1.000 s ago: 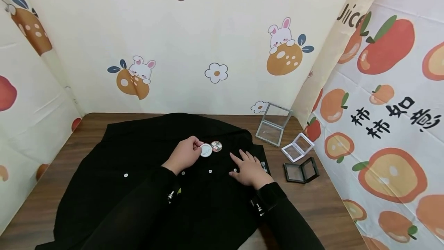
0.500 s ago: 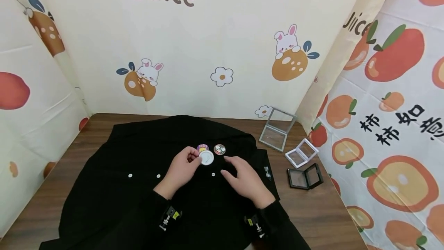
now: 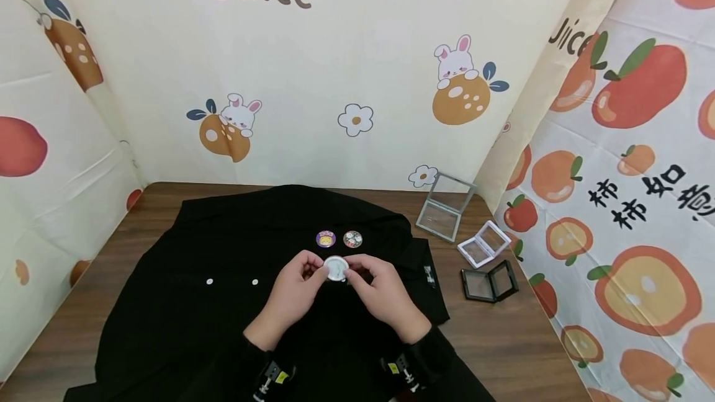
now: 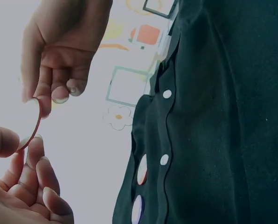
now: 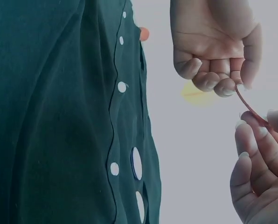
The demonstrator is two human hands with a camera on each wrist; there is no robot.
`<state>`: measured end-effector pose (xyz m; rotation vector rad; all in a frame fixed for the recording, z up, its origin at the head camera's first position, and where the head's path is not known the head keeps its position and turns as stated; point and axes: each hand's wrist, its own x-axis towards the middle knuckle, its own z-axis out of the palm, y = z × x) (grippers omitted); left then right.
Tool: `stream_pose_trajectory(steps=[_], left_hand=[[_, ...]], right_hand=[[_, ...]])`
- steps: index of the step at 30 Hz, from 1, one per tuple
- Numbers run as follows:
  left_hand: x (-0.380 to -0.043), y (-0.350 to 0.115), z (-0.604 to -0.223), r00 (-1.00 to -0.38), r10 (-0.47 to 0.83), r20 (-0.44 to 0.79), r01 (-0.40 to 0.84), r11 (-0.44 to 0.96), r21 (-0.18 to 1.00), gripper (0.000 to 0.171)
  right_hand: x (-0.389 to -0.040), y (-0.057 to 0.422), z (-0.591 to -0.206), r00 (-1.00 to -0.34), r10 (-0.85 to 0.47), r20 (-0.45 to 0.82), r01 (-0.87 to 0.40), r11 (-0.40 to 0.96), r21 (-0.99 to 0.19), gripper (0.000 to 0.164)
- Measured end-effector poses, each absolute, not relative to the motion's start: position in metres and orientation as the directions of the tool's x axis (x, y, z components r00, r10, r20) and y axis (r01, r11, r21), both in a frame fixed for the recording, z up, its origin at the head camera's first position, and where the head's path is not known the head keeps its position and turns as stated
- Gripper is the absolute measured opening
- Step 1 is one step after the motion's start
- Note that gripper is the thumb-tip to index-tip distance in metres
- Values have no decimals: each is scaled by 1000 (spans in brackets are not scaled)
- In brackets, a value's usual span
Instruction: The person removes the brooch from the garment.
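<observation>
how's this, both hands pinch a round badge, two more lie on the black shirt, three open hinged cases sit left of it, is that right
Only the side is wrong: the head view shows the three open hinged cases right of the black shirt. The left hand and right hand pinch a round badge, and two more badges lie on the shirt.

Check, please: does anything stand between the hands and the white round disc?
Nothing visible does. The left hand and right hand pinch the white disc directly, at opposite edges. The purple badge and the other badge lie beyond it on the black garment.
</observation>
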<state>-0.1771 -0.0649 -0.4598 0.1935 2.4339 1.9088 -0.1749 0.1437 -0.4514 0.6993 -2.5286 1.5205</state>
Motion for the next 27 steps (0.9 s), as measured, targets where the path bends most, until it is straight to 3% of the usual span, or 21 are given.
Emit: stream_pose_trajectory(steps=[10,22,27], left_hand=[[-175,-74,-454,-974,198,108,153,231,961,6],[-173,-76,-450,-979,159,129,165,240,957,6],[-171,-76,-447,-977,154,145,179,243,953,4]], right_hand=[[-174,142,-449,-909,-322,264,-374,354,-857,18],[-160,130,-422,-894,-333,298,-404,315,-859,18],[-167,130,-436,-896,-323,305,-408,325,-853,18]])
